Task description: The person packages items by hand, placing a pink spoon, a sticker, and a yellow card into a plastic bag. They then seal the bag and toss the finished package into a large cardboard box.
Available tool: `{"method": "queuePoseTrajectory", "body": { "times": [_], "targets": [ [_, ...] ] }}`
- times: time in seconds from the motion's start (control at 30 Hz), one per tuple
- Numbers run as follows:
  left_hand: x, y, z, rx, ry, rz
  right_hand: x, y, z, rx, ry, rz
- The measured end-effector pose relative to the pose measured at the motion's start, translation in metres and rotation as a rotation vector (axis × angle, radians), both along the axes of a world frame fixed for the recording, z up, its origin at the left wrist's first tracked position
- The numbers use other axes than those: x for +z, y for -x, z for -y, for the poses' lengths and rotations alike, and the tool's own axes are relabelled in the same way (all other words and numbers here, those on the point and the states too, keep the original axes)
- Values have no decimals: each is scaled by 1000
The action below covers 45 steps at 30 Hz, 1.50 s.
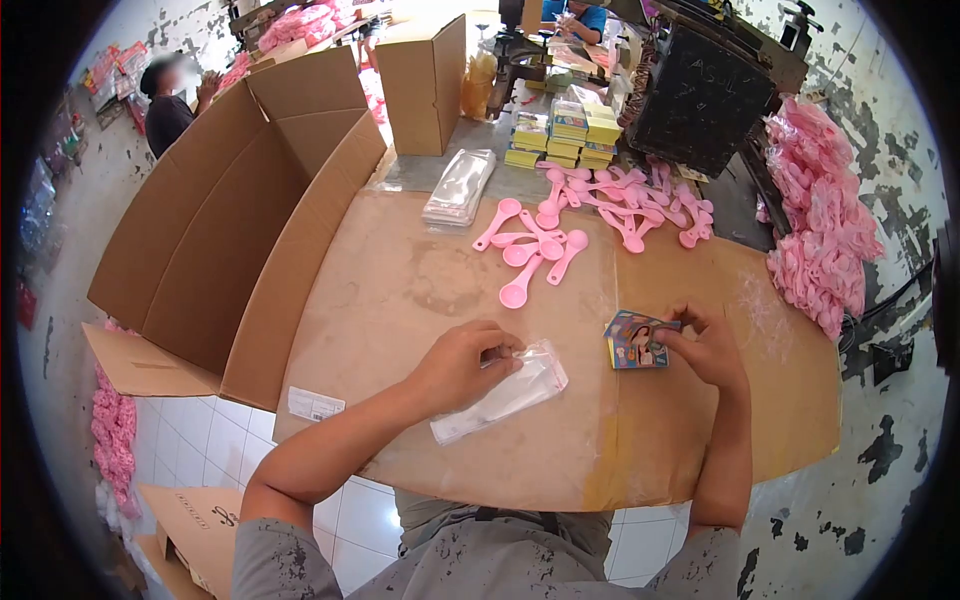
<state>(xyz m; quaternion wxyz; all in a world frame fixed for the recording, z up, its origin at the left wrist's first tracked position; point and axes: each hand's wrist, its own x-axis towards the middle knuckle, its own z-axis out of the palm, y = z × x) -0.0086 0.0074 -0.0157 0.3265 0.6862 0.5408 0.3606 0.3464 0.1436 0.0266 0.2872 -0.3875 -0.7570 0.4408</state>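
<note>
My left hand is closed in a pinch at the upper end of a clear plastic bag, which lies flat on the cardboard-covered table. Over a small stack of printed cards, my right hand grips a printed card between thumb and fingers, near the stack's top right corner. Beyond both hands lies a loose group of pink measuring spoons, with more pink spoons heaped farther right. A pile of clear plastic bags rests to their left.
A large open carton stands along the left edge, and an upright box at the back. Stacked cards sit beside a black machine. Bagged pink spoons hang at right. Two other people are farther back.
</note>
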Motion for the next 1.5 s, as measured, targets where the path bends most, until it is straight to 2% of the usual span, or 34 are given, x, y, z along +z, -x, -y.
{"method": "queuePoseTrajectory", "body": {
  "times": [0.07,0.13,0.23,0.27,0.33,0.37,0.43,0.53,0.67,0.87,0.93,1.03,1.13,1.17,1.23,1.27,1.33,1.43,1.5],
  "targets": [
    [-5,-1,0,-17,-105,0,-1,25,21,10,158,-234],
    [3,-5,2,-8,-66,95,0,57,43,15,241,-415],
    [-2,-2,-1,7,-46,171,2,67,51,156,-77,135],
    [-5,0,-3,13,-46,186,1,69,51,175,-223,172],
    [-2,-1,-3,-24,110,540,-3,71,50,214,-514,249],
    [-1,-1,-4,-43,188,718,-4,70,51,172,-393,207],
    [7,0,-3,-85,237,738,-4,65,51,83,-150,124],
    [15,-6,0,-87,269,746,-17,70,48,-4,97,-292],
    [19,-10,2,-83,337,801,-18,76,52,-34,49,-383],
    [20,-6,2,-67,357,671,-17,80,54,-48,31,-441],
    [18,-7,2,-58,351,698,-18,79,55,-32,30,-440],
    [11,-8,3,-56,325,695,-21,75,56,52,-52,-277],
    [11,-9,5,-70,297,646,-4,75,54,220,-334,-46],
    [12,-11,7,-77,289,625,-4,76,55,245,-341,-22],
    [21,-15,13,-103,278,413,-6,80,58,297,-359,26],
    [24,-16,15,-112,269,305,-5,85,63,229,-247,-33],
    [25,-17,16,-134,242,264,-2,96,79,97,-19,-149],
    [24,-16,17,-152,246,270,-19,99,75,-40,18,-325],
    [17,-16,14,-162,247,313,-28,93,71,39,44,-223]
  ]
}}
